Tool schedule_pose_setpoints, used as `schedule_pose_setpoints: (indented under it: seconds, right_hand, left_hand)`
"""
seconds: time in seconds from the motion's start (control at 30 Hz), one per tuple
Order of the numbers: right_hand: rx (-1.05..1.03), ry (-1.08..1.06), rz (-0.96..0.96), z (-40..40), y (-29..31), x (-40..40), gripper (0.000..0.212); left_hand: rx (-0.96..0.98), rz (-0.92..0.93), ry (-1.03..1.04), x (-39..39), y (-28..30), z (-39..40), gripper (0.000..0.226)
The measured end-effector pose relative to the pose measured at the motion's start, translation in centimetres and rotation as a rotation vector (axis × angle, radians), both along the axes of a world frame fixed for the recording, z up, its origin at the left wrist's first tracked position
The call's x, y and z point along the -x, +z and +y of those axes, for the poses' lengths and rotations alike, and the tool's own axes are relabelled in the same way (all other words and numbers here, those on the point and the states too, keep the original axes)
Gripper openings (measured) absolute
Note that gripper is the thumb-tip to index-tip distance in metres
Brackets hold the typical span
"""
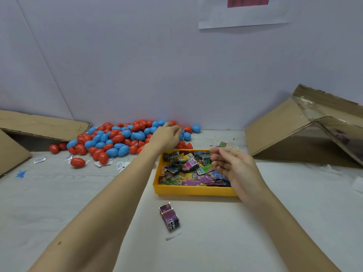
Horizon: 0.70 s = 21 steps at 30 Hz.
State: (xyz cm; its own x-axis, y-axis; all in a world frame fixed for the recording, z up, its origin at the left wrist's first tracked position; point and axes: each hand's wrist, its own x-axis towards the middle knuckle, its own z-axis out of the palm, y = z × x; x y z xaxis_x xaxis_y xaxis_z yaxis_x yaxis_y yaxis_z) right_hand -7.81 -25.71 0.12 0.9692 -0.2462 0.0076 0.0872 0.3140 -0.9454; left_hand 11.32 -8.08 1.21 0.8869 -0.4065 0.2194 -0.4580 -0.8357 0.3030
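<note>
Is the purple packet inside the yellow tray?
No, the purple packet lies on the table, in front of the yellow tray and apart from its near wall.

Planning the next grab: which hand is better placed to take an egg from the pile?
Left: the left hand is at the plastic eggs; the right hand hovers over the yellow tray.

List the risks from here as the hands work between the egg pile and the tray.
1. The left hand reaches into the loose egg pile; a nudge may send round eggs rolling across the table.
2. The left forearm passes close by the corner of the yellow tray and might shift it.
3. The right hand hovers low over the heaped packets and could flick some out.
</note>
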Motion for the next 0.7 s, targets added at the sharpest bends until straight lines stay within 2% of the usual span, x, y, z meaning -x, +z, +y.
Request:
schedule_pose_setpoints:
  seconds: [0.07,0.13,0.23,0.37,0.5,0.6,0.7]
  right_hand:
    - [-0.001,0.006,-0.006,0.0,-0.1,-0.1,0.025]
    - [-0.004,0.009,-0.008,0.0,-0.1,-0.2,0.024]
    - [0.024,0.014,0.002,0.1,-0.1,-0.2,0.024]
    - [0.033,0.007,0.015,0.2,0.0,-0.1,0.024]
    - [0.123,0.0,-0.001,0.6,0.2,0.0,0.023]
    - [0.254,0.008,-0.018,1.0,0.1,0.2,0.022]
    - [0.348,0.039,-0.064,1.2,0.1,0.6,0.02]
  left_hand:
    - [-0.206,0.001,-0.021,-0.9,-0.3,-0.4,0.041]
    - [-0.193,-0.018,-0.002,-1.2,-0.7,-0.8,0.034]
    - [-0.008,-0.023,0.054,-0.8,-0.8,-0.4,0.022]
    - [0.321,-0.131,0.025,2.9,0.6,0.9,0.031]
    - [0.728,0.005,-0.063,10.1,1.3,1.9,0.03]
    - [0.886,0.063,-0.149,15.2,0.4,2.2,0.031]
    - [0.922,0.103,-0.234,17.8,-0.6,1.7,0.034]
